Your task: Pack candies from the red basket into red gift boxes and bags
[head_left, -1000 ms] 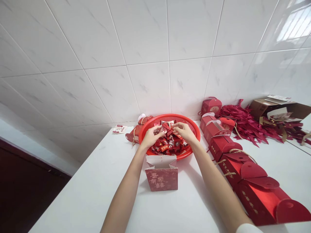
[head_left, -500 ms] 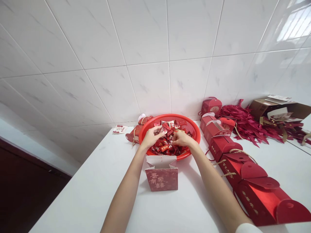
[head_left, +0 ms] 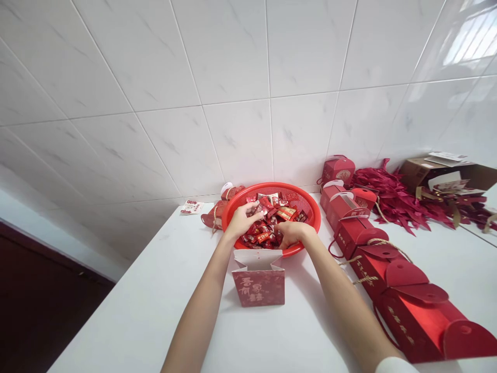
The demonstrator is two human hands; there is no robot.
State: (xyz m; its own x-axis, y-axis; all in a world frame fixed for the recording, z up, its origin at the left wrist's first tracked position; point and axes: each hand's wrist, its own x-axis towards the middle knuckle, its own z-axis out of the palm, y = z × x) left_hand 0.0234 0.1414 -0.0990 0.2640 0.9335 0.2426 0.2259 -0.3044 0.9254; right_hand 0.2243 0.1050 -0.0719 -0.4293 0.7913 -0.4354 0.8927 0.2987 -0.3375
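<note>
Left hand (head_left: 243, 220) curled narrow over the wrapped red candies (head_left: 267, 230), right hand (head_left: 292, 233) pinched down among them; can't tell if either holds any. Candies are shiny red-and-gold packets, loosely heaped inside a red plastic mesh basket (head_left: 301, 199) on the white tabletop (head_left: 128, 321). Open red paper gift box (head_left: 258, 287) stands just in front of the basket.

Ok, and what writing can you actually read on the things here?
Paper gift box: "喜", followed by brush characters I can't make out.
Red boxes: small characters, too blurred to read.
Wrapped sweets: labels too small to read.
Printed card: too small to read.
</note>
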